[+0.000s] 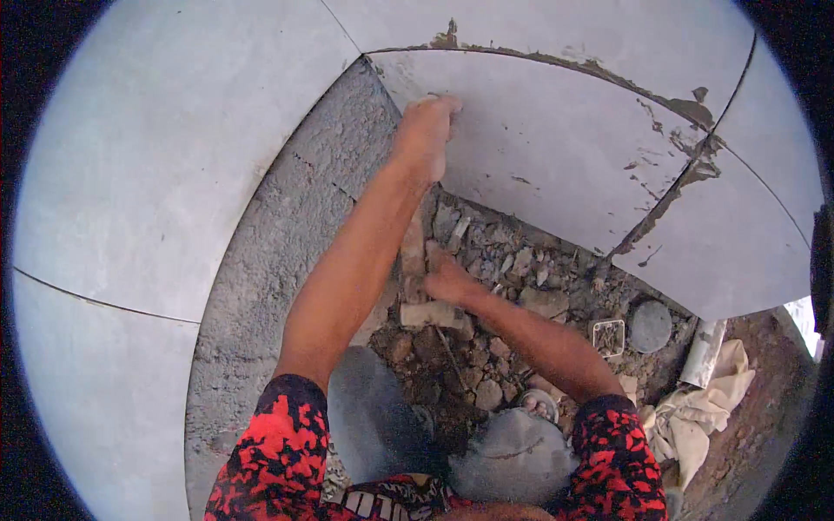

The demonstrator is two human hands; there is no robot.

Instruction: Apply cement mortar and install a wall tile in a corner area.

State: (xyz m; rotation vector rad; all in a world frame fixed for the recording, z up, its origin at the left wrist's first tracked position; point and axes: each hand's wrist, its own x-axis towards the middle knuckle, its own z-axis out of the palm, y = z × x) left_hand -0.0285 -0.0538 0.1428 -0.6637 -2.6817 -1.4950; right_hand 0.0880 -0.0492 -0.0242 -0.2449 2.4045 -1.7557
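1. Large pale grey tiles (148, 156) cover the floor on the left and far side, well outside the reach of either hand's fingers.
2. A loose grey tile (556, 148) lies just beyond the fingers of the left hand, with brown mortar smeared along its far edge and right-hand joint.
3. A strip of rough grey screed (278, 226) runs down the left of the person's left forearm, between the laid tiles and the rubble.
4. A bed of broken rubble (486, 295), stone and brick scraps in brown dirt, lies under and around the right hand's fingers.
5. A crumpled cream cloth (695, 408) lies well to the right of the right hand, at the edge of the rubble.
6. The left hand (426, 135) is curled closed over the near corner edge of the loose tile, fingers bent around it and gripping it.
7. The right hand (447, 280) rests low in the rubble beneath that tile's near edge; its fingers are hidden, so I cannot tell whether they grip anything.
8. A round grey stone (649, 326) and a small square tin (608, 337) sit right of the right hand.
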